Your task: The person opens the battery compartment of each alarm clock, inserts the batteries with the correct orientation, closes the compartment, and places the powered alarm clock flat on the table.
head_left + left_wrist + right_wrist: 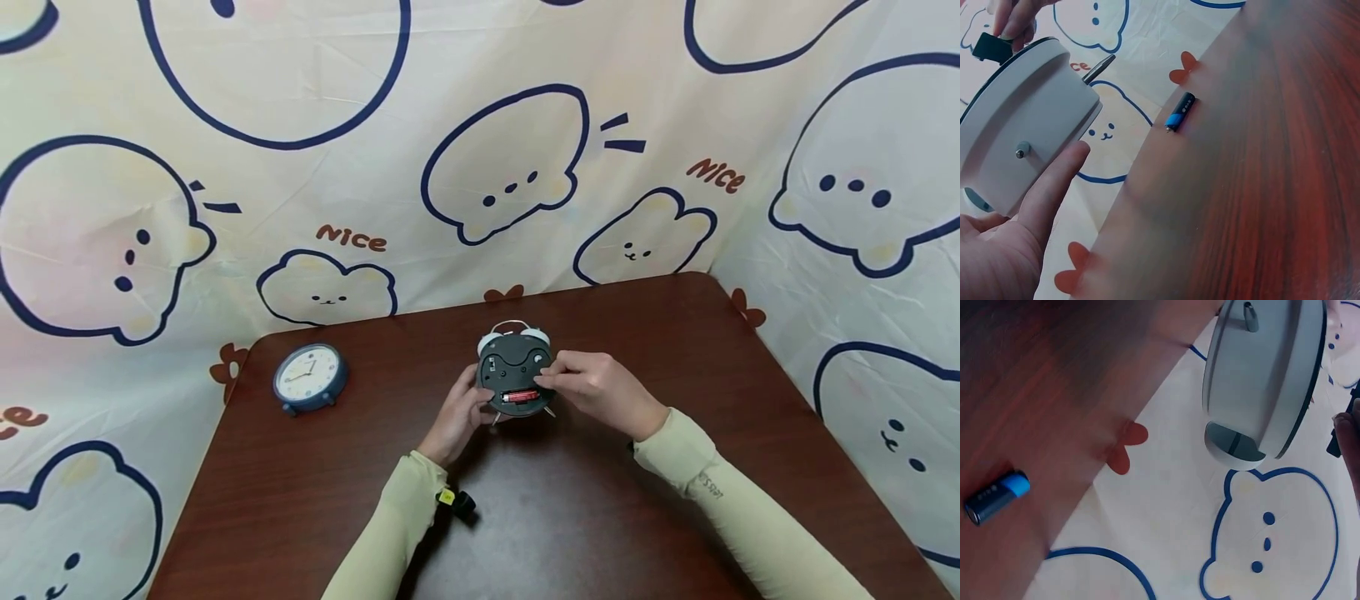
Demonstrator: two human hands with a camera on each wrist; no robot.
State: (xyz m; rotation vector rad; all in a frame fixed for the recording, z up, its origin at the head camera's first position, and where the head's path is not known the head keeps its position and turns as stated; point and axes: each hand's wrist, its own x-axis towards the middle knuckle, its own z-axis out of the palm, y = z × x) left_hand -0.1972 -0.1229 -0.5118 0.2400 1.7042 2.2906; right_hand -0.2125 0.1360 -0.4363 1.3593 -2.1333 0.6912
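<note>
A white twin-bell alarm clock (517, 360) is held up with its dark back facing me. A red battery (521, 397) lies in the uncovered battery compartment in its back. My left hand (453, 417) grips the clock's lower left side, with a finger stretched along the casing in the left wrist view. At the clock's right edge is my right hand (603, 392). Its fingers pinch a small black battery cover (991, 48), held close to the back. A black-and-blue battery (1180, 112) lies on the table; the clock and hands hide it in the head view.
A blue round clock (309, 377) stands at the far left of the brown table (360, 500), its dial facing up toward me. Behind and to the right, a cartoon-printed cloth (510, 167) borders the table. A small black device (461, 502) is on the left wrist.
</note>
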